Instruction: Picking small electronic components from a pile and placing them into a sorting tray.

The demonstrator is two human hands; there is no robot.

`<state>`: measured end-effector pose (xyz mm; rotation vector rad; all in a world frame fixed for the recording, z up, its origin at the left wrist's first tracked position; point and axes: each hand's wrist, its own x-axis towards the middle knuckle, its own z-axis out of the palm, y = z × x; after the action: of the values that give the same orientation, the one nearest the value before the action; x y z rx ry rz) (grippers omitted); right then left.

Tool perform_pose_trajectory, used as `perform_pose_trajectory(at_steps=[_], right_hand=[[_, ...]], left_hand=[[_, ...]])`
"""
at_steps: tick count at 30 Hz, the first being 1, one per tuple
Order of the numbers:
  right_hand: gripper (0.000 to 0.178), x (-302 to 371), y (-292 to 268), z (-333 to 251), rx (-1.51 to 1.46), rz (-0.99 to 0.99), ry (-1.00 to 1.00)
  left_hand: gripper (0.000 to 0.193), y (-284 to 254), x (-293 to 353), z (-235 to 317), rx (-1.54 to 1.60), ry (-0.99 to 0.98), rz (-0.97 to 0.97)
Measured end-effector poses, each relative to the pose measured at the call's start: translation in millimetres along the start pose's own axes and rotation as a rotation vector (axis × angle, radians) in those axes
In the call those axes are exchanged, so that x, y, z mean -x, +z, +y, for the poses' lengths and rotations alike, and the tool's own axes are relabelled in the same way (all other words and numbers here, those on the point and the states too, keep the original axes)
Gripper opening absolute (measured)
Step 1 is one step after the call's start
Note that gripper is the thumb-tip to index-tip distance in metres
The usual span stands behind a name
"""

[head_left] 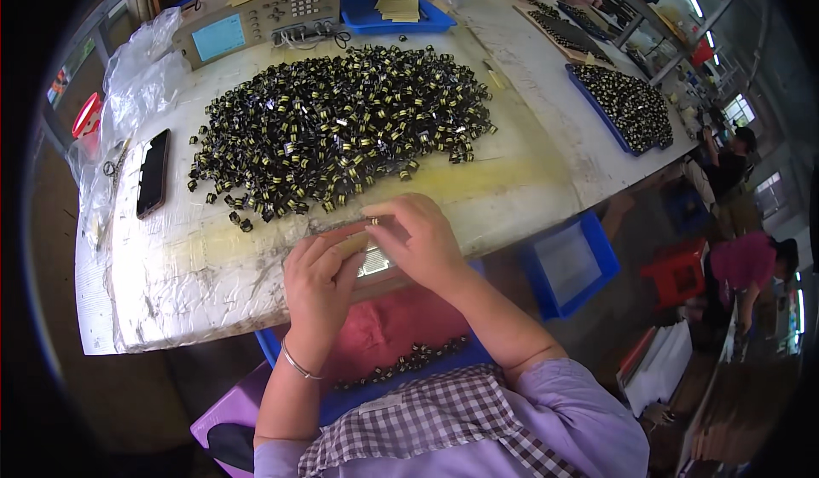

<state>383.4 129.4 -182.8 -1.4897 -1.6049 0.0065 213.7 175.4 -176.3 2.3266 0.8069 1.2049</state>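
At far left, a red container (pixel 87 118) beside crumpled clear plastic bags (pixel 141 81); just right of these, a dark phone (pixel 153 175) flat on the pale counter (pixel 196 277); farther back, a grey bench instrument (pixel 269 24) with a lit blue screen, knobs and a keypad; at the counter's near edge, the left hand (pixel 317 277), fingers curled and tips close to those of the right, exact grip impossible to tell; beyond the hands, across the middle of the counter, a broad heap of small black components (pixel 341 128) with yellow bands; one single component (pixel 374 221) pinched between thumb and forefinger of the right hand (pixel 418 243), near the counter's edge; behind the heap, a blue tray with papers (pixel 431 25); below the hands, at lap level, a red-lined blue tray (pixel 375 329) with a scatter of similar dark parts (pixel 418 357); farther right, a blue bin (pixel 604 247) below the counter's edge, a second blue tray (pixel 597 113) full of parts on the counter, and, at far right, a red stool (pixel 678 273) near a person in a magenta top (pixel 746 265)
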Motion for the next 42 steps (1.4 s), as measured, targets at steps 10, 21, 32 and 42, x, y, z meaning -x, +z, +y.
perform_pose_trajectory(at_steps=[10,21,32,42], right_hand=[[0.020,-1.4,-0.7,-0.3,-0.090,0.045,-0.019],[0.019,-1.1,-0.3,0.5,-0.079,0.065,-0.022],[0.022,0.7,-0.2,-3.4,-0.076,0.021,0.053],[0.018,-3.0,-0.2,-2.3,-0.008,0.041,-0.006]], left_hand=[[0.016,-2.1,1.7,-0.9,0.060,-0.129,-0.051],[0.017,3.7,-0.7,4.9,-0.115,0.066,0.013],[0.020,1.4,1.9,6.9,-0.105,0.031,-0.003],[0.018,2.2,6.1,-0.2,-0.103,0.007,-0.010]])
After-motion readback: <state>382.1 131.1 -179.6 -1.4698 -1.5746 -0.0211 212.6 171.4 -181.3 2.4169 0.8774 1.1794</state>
